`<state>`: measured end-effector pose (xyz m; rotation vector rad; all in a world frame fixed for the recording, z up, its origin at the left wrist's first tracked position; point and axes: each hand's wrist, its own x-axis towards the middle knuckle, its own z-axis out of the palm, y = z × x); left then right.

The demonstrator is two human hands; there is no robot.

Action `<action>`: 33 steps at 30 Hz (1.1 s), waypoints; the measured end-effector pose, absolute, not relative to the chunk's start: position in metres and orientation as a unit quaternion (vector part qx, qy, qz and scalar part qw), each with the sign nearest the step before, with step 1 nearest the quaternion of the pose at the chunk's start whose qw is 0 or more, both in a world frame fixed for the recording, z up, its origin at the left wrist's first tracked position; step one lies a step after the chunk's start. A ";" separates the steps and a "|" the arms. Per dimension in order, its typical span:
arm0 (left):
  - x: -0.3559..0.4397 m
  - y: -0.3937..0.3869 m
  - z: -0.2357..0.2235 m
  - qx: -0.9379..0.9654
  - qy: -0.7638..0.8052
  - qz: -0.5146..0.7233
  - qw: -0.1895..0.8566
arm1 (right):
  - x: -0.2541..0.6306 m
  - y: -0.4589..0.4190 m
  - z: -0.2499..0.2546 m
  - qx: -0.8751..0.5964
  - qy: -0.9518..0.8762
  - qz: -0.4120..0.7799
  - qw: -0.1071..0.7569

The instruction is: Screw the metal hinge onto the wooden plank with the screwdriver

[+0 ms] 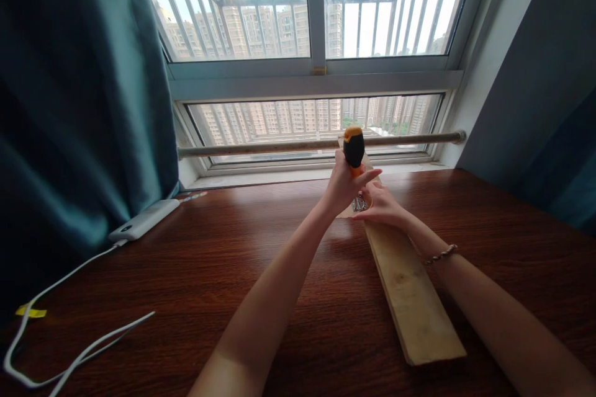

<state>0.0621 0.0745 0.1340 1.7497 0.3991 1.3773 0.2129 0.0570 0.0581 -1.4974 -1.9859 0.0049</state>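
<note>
My left hand [343, 186] is wrapped round the lower part of a screwdriver handle [354, 146], black with orange ends, held upright over the far part of a light wooden plank [410, 288]. My right hand [379, 206] rests on the plank just beside the tool, fingers pinched near a small metal piece [359, 203] at the screwdriver's tip; I cannot make out exactly what it pinches. The plank lies lengthways on the dark wooden table [233, 273], running from near the window towards me. A beaded bracelet [440, 254] is on my right wrist.
A white power bank [144, 219] with white cables [69, 347] lies at the table's left. A teal curtain [79, 105] hangs on the left, a metal rail [279, 146] runs along the barred window behind the table.
</note>
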 end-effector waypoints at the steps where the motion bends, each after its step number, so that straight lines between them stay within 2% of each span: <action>1: 0.064 0.075 0.133 0.695 0.163 0.548 0.437 | 0.213 0.057 0.058 -0.567 -0.758 0.002 0.321; 5: 0.064 0.083 0.132 0.694 0.148 0.534 0.460 | 0.213 0.056 0.058 -0.562 -0.758 0.004 0.331; 10: 0.047 0.093 0.139 0.754 0.228 0.512 0.343 | 0.213 0.056 0.057 -0.557 -0.764 0.006 0.326; 13: 0.034 0.096 0.145 0.760 0.256 0.503 0.323 | 0.213 0.056 0.057 -0.558 -0.762 0.009 0.329; 22: 0.031 0.083 0.156 0.657 0.241 0.535 0.473 | 0.213 0.056 0.057 -0.557 -0.762 0.024 0.330; 33: 0.032 0.077 0.159 0.601 0.171 0.474 0.620 | 0.213 0.055 0.058 -0.560 -0.762 0.019 0.323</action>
